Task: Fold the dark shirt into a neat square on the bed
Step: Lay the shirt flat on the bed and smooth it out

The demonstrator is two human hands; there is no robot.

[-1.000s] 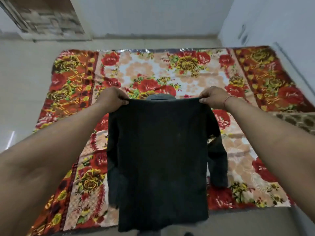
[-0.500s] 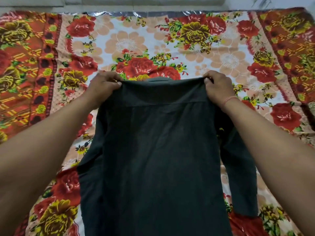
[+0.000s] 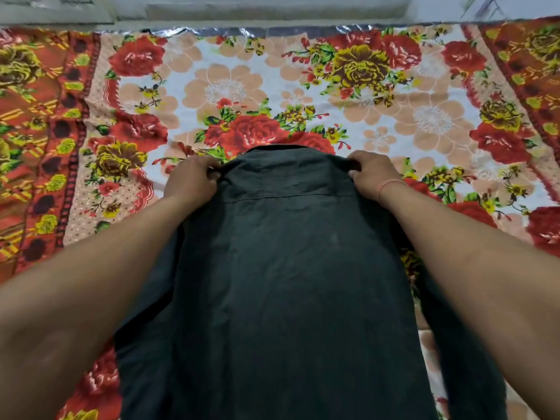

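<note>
The dark shirt is stretched out back side up over the bed, its collar toward the far side and its body running down to the bottom of the view. My left hand pinches the left shoulder and my right hand pinches the right shoulder. Both sleeves hang down along the sides, partly hidden under my forearms. The hem is out of view.
A floral bedspread in red, yellow and peach covers the bed, with an orange patterned border on the left and right. A shiny silver edge runs along the far side, with a pale floor or wall beyond.
The shirt has come down from hanging in the air toward the bedspread, and my hands have moved lower and further over the bed. The camera has tilted down and closer.
</note>
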